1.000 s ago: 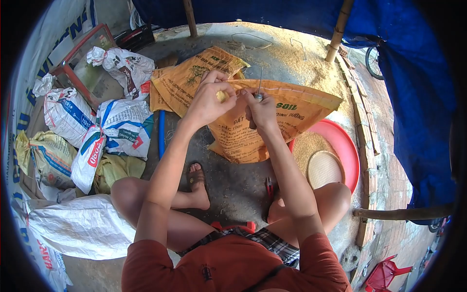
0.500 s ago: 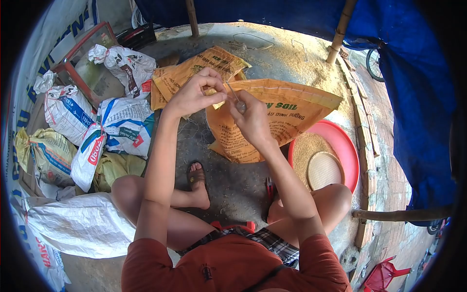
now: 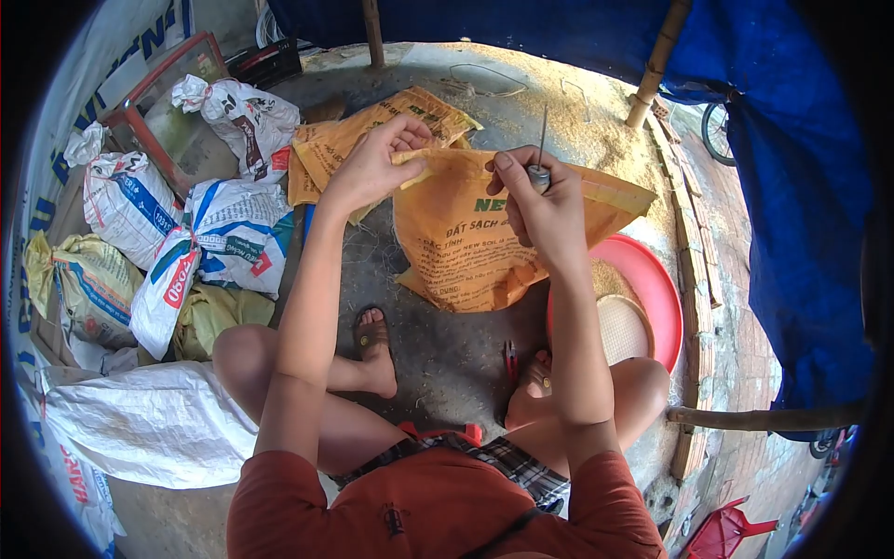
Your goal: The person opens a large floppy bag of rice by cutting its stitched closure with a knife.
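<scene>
A filled orange sack with printed lettering stands upright before me. My left hand is closed on the left corner of its top edge, thumb toward me. Over the upper right part of the sack, my right hand grips an awl with a rounded grey handle; its thin metal spike points up and away from the sack. The thumb and index finger of that hand are pinched near the top edge. Whether they hold a thread is too fine to see.
Flat orange sacks lie behind the left hand. Several tied white bags are piled at left. A red basin with grain and a round sieve stands at right. Pliers lie by my foot; bamboo posts rise behind.
My right hand has moved right, away from the left hand, and the awl's spike now points upward. The left hand stays at the sack's corner.
</scene>
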The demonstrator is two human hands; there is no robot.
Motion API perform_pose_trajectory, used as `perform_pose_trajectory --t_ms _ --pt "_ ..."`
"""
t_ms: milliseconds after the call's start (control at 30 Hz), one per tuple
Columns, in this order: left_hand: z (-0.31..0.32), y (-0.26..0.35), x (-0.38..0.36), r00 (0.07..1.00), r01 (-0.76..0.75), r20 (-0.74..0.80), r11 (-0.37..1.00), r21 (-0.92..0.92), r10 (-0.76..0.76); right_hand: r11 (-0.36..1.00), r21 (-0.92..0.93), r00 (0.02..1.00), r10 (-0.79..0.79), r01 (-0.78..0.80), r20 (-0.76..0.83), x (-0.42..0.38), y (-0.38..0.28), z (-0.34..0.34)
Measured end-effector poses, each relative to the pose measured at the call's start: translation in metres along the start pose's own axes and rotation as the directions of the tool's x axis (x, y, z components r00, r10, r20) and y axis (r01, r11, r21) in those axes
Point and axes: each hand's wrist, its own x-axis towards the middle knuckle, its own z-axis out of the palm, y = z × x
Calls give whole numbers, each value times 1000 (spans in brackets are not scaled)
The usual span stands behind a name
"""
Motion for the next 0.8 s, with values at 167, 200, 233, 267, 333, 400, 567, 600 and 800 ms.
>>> perform_pose_trajectory --t_ms 167,200,233,267,333,400,567,600,800 --pt "2 3 2 999 -26 -10 956 292 30 951 -269 913 -32 154 407 -12 -17 -2" --pt "3 3 2 999 -28 -7 956 291 31 951 -270 914 -32 153 404 -14 -17 -2" --pt "3 2 2 999 -35 -16 950 310 42 945 -295 792 72 140 606 -17 -17 -2" --pt "3 1 2 998 -41 -25 943 331 52 938 -321 618 174 134 767 -18 -17 -2" --pt "-1 0 1 1000 -2 -27 926 378 13 914 -395 585 270 95 765 -14 -14 -1" --pt "-4 0 -2 999 40 -36 905 423 -27 916 -360 946 -60 178 318 -6 3 -3" --pt "-11 18 -8 992 120 -8 909 399 -127 686 -635 896 -443 356 24 26 36 -35" --pt "-13 13 -7 992 121 -10 908 402 -127 689 -641 903 -429 337 14 29 44 -38" --pt "-33 -2 -8 990 130 -96 919 372 -101 615 -704 860 -510 355 -12 39 64 -39"
